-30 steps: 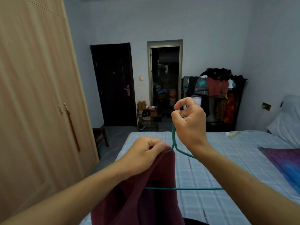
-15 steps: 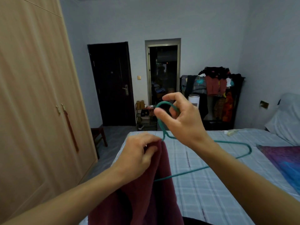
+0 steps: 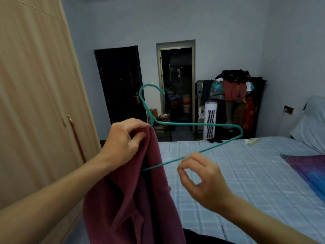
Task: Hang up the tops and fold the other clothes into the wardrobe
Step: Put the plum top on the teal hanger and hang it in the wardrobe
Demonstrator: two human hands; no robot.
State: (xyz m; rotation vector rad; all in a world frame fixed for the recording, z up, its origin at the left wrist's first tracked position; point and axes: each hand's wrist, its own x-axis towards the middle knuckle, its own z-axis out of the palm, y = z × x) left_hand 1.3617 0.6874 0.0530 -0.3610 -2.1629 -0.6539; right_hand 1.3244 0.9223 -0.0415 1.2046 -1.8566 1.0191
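Observation:
A maroon top (image 3: 133, 199) hangs down in the lower middle of the head view. My left hand (image 3: 123, 141) pinches its upper edge together with the neck of a teal wire hanger (image 3: 197, 124). One shoulder of the hanger is inside the top; the other sticks out to the right, with the hook pointing up. My right hand (image 3: 202, 180) hovers just below the hanger's bottom wire, fingers curled and apart, holding nothing. The wooden wardrobe (image 3: 35, 103) stands at the left with its doors closed.
A bed with a checked sheet (image 3: 237, 173) fills the right side, with a purple-blue cloth (image 3: 309, 169) and a pillow (image 3: 311, 124) on it. Behind are a dark door (image 3: 121, 85), an open doorway (image 3: 175, 88), a white tower fan (image 3: 210, 120) and a laden clothes rack (image 3: 235, 95).
My right hand let go of the hanger's hook and dropped below the bottom wire. The hanger swung up so its hook points upward. My left hand kept its grip.

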